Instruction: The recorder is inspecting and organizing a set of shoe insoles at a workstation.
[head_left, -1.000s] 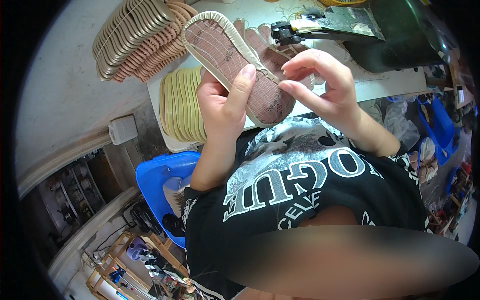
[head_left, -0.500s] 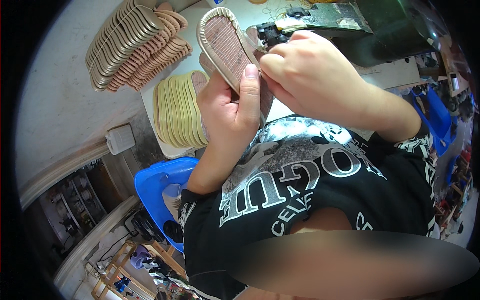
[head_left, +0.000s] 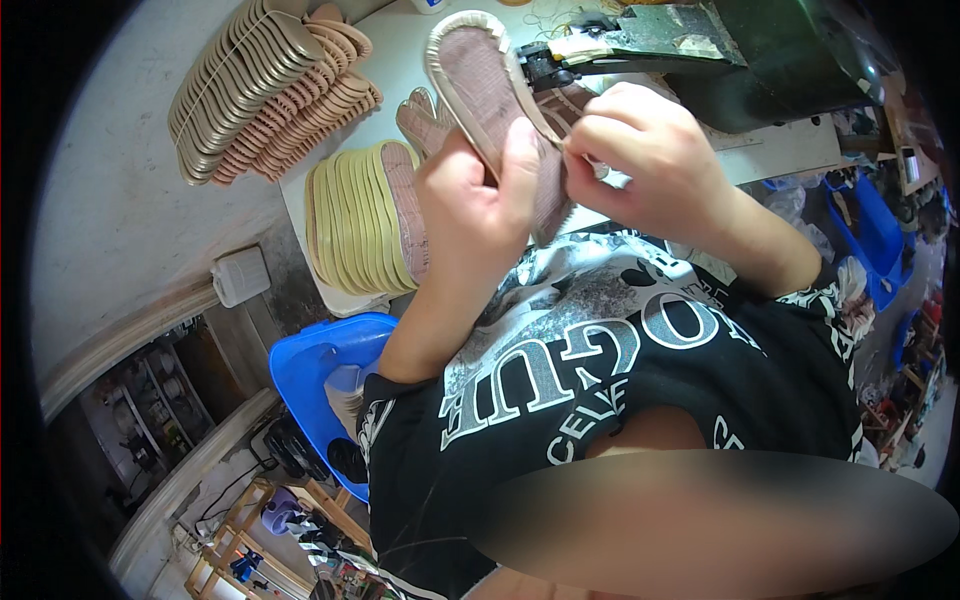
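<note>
Up in front of me is a shoe sole (head_left: 484, 80), its pinkish-brown underside facing me and a pale beige strip folded round its rim. My left hand (head_left: 470, 195) is closed round the middle of the sole, thumb lying across its face. With bent fingers pressed together, my right hand (head_left: 645, 155) pinches the beige edging (head_left: 545, 128) on the sole's right side. The exact fold between those fingertips is hidden. Just behind the sole, the black head of a green sewing machine (head_left: 548, 67) points toward it.
Yellow-edged soles (head_left: 355, 215) stand in a row on the white table (head_left: 385, 55). Left of them is a tied bundle of metallic-beige soles (head_left: 240, 85). A pair of loose pinkish pieces (head_left: 422, 118) lies behind my left hand. A blue bin (head_left: 310, 370) stands below the table.
The sole has shifted right and tipped, and its underside looks smoother in the light. My right hand has moved right and slightly down along the edge.
</note>
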